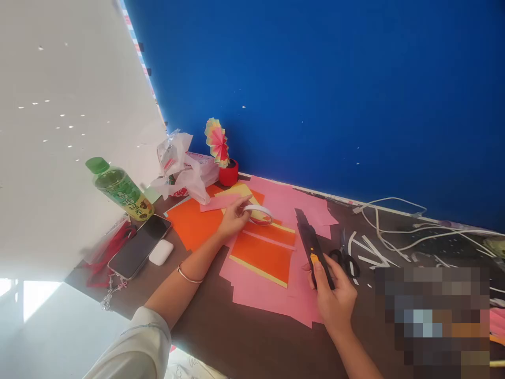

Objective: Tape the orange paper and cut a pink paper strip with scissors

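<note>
My right hand (pixel 336 295) grips a black utility knife (pixel 307 239) with a yellow slider, its tip pointing up and away from me. The thumb rests near the slider. My left hand (pixel 235 217) is closed on the edge of a white roll of tape (pixel 258 213), above the papers. Below it lies an orange sheet (pixel 262 258) edged with yellow and pink strips, on top of several pink sheets (pixel 256 292). More orange paper (pixel 193 223) and a yellow piece (pixel 236 192) lie around the left hand.
Black scissors (pixel 345 260) and white paper strips (pixel 369 252) lie to the right, near white cables (pixel 394 231). On the left are a green-capped bottle (pixel 122 189), a phone (pixel 140 247) and a white case (pixel 161 252). A red pot (pixel 229 173) with a paper fan stands behind, beside plastic bags (pixel 185 168).
</note>
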Available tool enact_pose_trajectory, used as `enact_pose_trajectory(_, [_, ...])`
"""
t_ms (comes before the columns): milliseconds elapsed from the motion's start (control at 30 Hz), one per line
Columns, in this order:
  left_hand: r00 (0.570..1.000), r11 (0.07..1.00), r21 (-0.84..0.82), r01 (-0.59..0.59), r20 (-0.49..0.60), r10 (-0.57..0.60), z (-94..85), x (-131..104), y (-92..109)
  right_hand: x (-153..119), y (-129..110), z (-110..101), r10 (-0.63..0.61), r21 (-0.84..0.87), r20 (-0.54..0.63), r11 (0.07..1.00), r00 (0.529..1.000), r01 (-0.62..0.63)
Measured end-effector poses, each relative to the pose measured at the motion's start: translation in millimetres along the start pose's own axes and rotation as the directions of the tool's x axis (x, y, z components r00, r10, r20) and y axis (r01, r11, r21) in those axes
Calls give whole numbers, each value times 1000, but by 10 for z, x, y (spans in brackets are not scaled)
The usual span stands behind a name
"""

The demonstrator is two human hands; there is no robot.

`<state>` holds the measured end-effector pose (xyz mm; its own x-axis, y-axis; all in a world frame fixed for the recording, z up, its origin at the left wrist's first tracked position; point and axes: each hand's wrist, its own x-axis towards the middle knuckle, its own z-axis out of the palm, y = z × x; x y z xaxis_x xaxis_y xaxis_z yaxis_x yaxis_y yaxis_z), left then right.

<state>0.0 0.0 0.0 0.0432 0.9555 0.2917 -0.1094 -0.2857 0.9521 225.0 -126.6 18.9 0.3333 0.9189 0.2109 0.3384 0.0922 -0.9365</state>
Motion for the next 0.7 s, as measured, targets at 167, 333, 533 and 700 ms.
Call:
enact_pose_trajectory(167, [991, 997, -60, 52, 127, -44, 19, -20, 2, 1, 19, 19, 28, 35, 56, 999, 998, -30])
enact_pose_trajectory(333, [985, 992, -96, 85, 161, -69, 38, -57, 42, 0, -10, 30, 78, 97, 73, 992, 994, -85])
enact_pose_trajectory(533, [984, 1000, -11, 8, 177, -6, 52, -83, 95, 17, -34, 49, 186, 167, 78, 966, 979, -196])
enact_pose_trajectory(700, [981, 998, 51, -37, 191, 27, 40, -78, 21, 27, -5, 55, 221, 206, 85, 950, 972, -234])
